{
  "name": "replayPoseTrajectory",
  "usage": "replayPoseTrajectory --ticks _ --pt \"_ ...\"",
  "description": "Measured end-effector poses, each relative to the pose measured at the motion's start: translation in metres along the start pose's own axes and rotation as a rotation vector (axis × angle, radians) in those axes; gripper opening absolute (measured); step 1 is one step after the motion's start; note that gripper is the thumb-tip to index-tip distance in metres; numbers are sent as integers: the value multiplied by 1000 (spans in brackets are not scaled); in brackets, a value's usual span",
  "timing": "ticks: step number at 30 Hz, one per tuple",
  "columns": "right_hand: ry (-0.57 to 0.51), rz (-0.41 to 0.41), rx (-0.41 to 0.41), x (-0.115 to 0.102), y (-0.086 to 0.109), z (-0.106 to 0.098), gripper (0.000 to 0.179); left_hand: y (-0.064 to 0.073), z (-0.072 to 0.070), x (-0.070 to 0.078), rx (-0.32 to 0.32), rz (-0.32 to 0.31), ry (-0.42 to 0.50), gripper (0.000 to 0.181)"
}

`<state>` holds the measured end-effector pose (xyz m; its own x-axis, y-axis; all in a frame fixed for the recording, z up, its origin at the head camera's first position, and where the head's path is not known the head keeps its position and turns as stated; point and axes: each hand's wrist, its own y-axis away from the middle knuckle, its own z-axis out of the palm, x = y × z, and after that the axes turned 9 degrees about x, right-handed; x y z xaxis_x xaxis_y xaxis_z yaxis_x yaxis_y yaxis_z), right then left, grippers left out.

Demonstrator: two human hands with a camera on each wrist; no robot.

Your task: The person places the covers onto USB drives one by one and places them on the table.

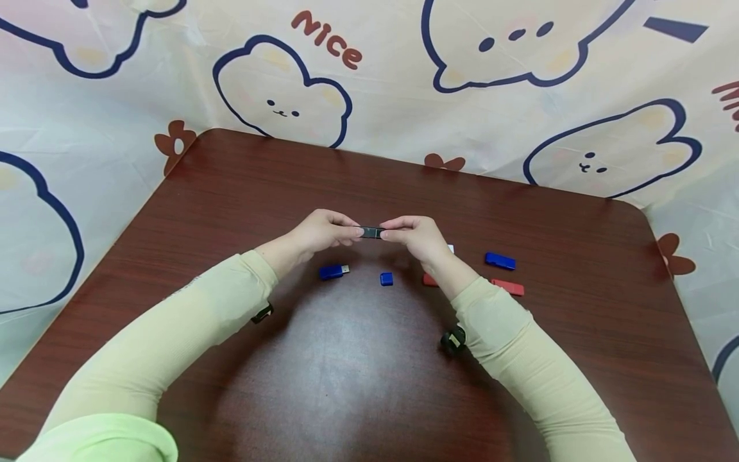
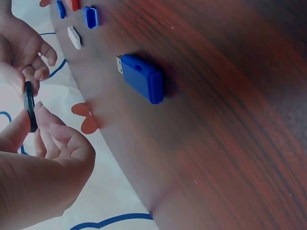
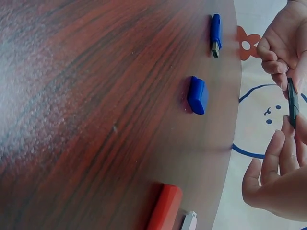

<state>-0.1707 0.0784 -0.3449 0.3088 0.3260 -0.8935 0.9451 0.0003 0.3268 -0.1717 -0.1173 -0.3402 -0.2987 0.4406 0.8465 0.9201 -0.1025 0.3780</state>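
Above the table, a slim black USB flash drive point(image 1: 371, 232) with a seam across it is held between both hands. My left hand point(image 1: 321, 233) pinches its left end between thumb and fingers; my right hand point(image 1: 421, 240) pinches the right end the same way. The fingertips cover both ends. Below the left hand lies a blue USB flash drive point(image 1: 331, 273), its metal plug point(image 2: 119, 64) bare and pointing right in the head view. A separate blue cap point(image 1: 386, 279) rests on the table below the black drive, between the two forearms.
Toward the right lie another blue stick-shaped piece point(image 1: 500, 260) and a red one point(image 1: 509, 287). A second red piece point(image 1: 429, 280) and a white piece point(image 1: 451, 248) are partly hidden by the right wrist. A patterned cloth point(image 1: 381, 109) hangs behind the brown table point(image 1: 346, 359).
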Motion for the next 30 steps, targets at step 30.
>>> replayPoseTrajectory --ticks 30 --pt "-8 4 32 -6 7 -14 26 6 18 12 28 6 121 28"
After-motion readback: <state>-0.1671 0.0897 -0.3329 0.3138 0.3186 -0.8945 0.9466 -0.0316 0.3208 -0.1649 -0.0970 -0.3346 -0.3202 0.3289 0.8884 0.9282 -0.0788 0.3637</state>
